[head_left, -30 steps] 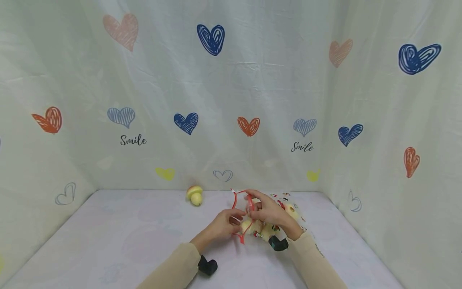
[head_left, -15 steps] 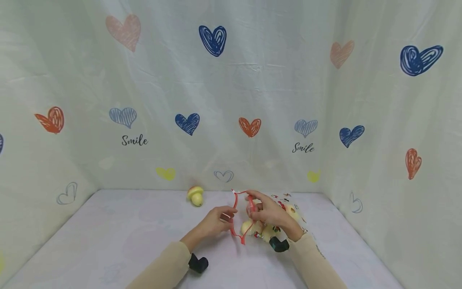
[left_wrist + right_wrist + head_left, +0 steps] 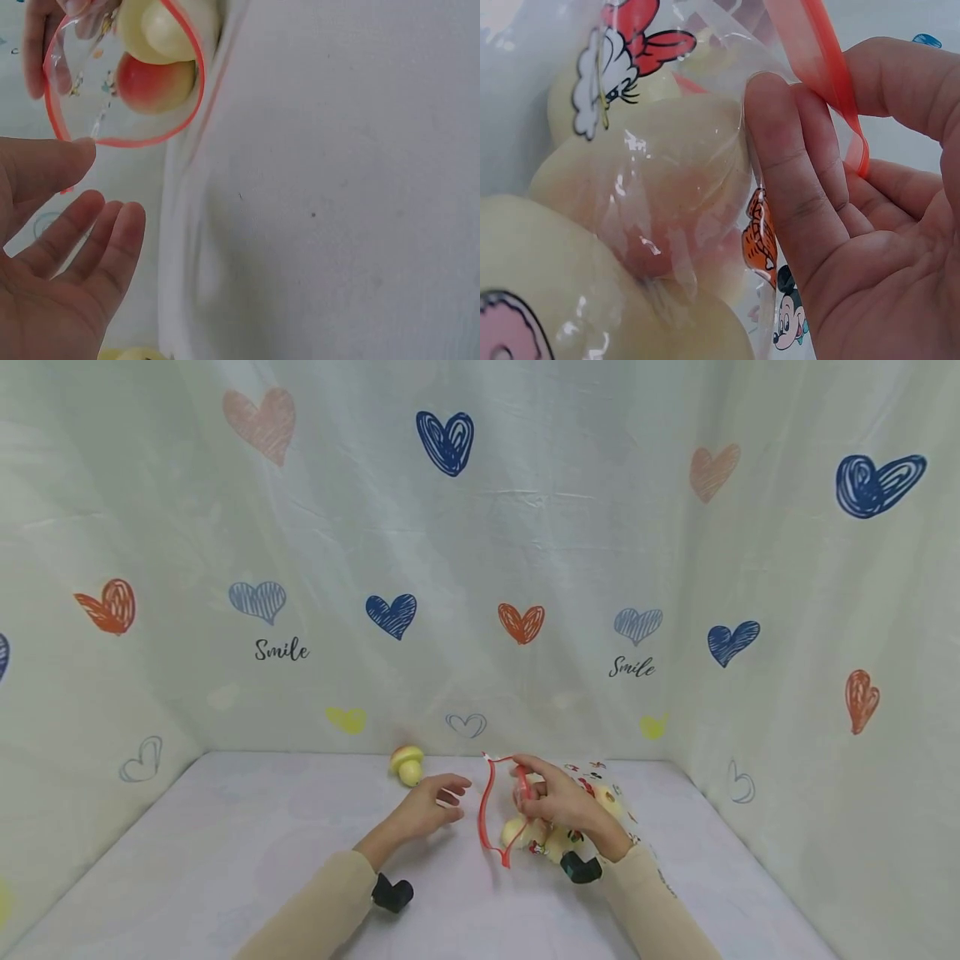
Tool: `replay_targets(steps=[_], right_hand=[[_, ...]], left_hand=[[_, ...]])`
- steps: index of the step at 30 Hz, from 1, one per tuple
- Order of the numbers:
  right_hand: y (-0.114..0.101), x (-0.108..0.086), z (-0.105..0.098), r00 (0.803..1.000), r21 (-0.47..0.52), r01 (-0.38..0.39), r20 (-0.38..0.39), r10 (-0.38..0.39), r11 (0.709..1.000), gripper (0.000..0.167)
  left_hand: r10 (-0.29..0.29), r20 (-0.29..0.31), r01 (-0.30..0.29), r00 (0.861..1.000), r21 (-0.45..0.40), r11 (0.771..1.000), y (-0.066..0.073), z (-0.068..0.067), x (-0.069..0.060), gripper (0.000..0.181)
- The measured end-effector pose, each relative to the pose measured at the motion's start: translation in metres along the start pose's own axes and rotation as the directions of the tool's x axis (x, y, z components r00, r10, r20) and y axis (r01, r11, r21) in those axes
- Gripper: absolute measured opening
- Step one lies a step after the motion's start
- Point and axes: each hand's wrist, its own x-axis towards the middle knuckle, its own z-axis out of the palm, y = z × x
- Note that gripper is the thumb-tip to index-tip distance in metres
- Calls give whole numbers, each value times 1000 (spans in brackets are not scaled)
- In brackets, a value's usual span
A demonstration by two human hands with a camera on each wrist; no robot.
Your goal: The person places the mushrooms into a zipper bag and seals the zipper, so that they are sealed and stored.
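Note:
A clear bag with a red rim (image 3: 483, 814) and cartoon prints stands with its mouth spread toward the left. Pale yellow and reddish rounded pieces (image 3: 652, 180) lie inside it. My right hand (image 3: 558, 795) pinches the red edge (image 3: 817, 60) between thumb and fingers, with several fingers against the clear film. My left hand (image 3: 423, 808) is left of the bag, its fingers loosely bent and holding nothing. In the left wrist view the left hand's (image 3: 67, 255) thumb overlaps the red rim (image 3: 199, 82); the head view shows a gap between them.
At the back edge of the white table (image 3: 247, 860) stands a yellow mushroom-shaped piece (image 3: 408, 768) with a reddish top, behind the left hand. A curtain (image 3: 525, 693) with printed hearts hangs behind the table and along both sides.
My left hand has let go of the bag's rim and moved left, away from it. My right hand keeps its place on the edge, and the bag's mouth remains spread.

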Motion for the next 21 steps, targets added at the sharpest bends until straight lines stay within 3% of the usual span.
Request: replay_targets(steps=[5,12,15,21], right_hand=[[-2,0,0,1000,-3,4,9,-4,1000,66],[-2,-1,0,1000,-3,11,16,-11,1000,67],[-2,-1,0,1000,-8,9,14,-8,1000,66],[8,4,-1,1000,-29,9,12,-8,1000,66]], left_hand=[[-69,-50,70,996,35,997,-2,-10,1,40],[-108,-129,117,986,65,991,-3,-24,3,39],[-95,-166,109,982,82,991,-5,-30,4,37],[-10,-264,45,964,125,991,-15,-38,7,36]])
